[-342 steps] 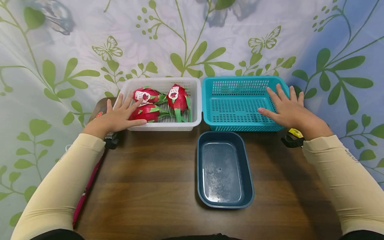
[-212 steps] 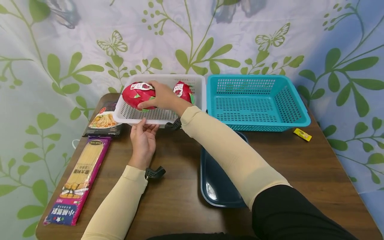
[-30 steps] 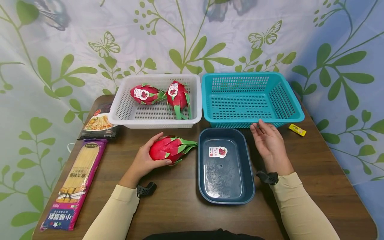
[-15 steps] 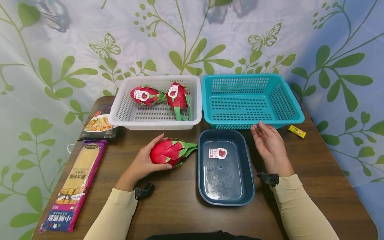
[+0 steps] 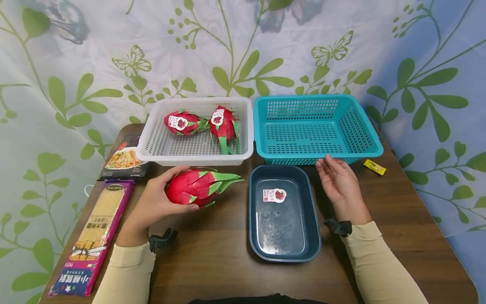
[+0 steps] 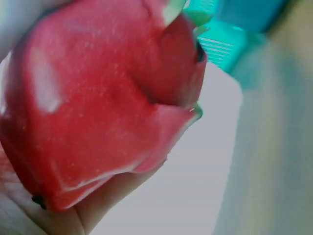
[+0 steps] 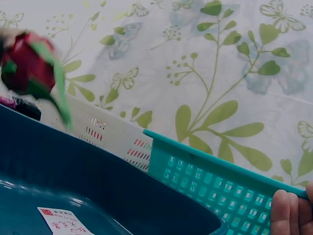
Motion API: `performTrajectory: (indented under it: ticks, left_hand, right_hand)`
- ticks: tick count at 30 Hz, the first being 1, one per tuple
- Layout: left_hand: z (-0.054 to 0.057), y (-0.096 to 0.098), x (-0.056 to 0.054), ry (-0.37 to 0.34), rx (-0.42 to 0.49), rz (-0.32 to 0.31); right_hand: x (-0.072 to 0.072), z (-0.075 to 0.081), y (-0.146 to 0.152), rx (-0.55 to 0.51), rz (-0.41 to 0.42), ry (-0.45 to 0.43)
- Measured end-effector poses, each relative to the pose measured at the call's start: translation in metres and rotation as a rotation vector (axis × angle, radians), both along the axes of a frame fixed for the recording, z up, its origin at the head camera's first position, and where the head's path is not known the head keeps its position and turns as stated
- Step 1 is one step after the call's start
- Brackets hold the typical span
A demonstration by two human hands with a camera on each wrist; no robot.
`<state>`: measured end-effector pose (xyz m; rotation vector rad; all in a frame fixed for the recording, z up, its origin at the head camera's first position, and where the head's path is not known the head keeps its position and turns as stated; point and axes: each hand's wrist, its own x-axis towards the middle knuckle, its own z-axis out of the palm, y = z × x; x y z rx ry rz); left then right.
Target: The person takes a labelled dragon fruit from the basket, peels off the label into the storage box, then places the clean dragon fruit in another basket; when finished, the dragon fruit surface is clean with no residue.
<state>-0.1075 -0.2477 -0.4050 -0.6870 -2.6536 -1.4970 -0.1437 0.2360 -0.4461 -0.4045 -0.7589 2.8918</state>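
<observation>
My left hand (image 5: pixel 152 202) grips a red dragon fruit (image 5: pixel 193 185) with green leafy scales, held left of the navy tray with its leafy tip pointing right. Its smooth red skin fills much of the left wrist view, the palm (image 6: pixel 19 205) behind it. On the tray (image 5: pixel 252 223) floor lies a white sticker (image 5: pixel 275 195) with a fruit picture. My right hand (image 5: pixel 343 188) has relaxed fingers by the front wall of the teal basket (image 5: pixel 319 158); whether they touch it I cannot tell. Two stickered dragon fruits (image 5: pixel 182 122) lie in the white basket (image 5: pixel 190 160).
At the left of the wooden table (image 5: pixel 212 253) lie a black noodle packet (image 5: pixel 123 162) and a purple pasta packet (image 5: pixel 95 236). A small yellow sachet (image 5: pixel 374 166) sits right of the teal basket. A leaf-patterned cloth (image 5: pixel 243 42) hangs behind.
My left hand has moved left with the dragon fruit, away from the navy tray. The right hand has stayed in place. Earlier, this fruit was in the white basket and the tray had no sticker.
</observation>
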Motion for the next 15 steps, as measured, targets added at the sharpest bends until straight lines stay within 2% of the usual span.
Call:
performTrajectory:
  ticks: [4, 7, 11, 15]
  left_hand:
    - [0.034, 0.008, -0.013, 0.086, -0.006, -0.079]
    - [0.052, 0.031, -0.033, 0.126, 0.017, -0.15]
    - [0.065, 0.076, -0.07, 0.122, 0.035, -0.211]
    - [0.074, 0.124, -0.115, 0.108, -0.009, -0.212]
  right_hand:
    - [0.0, 0.0, 0.0, 0.0, 0.002, 0.005]
    - [0.0, -0.001, 0.0, 0.005, 0.008, 0.024]
    - [0.0, -0.003, 0.0, 0.004, 0.011, 0.029]
    - [-0.001, -0.002, 0.0, 0.01, 0.015, 0.039]
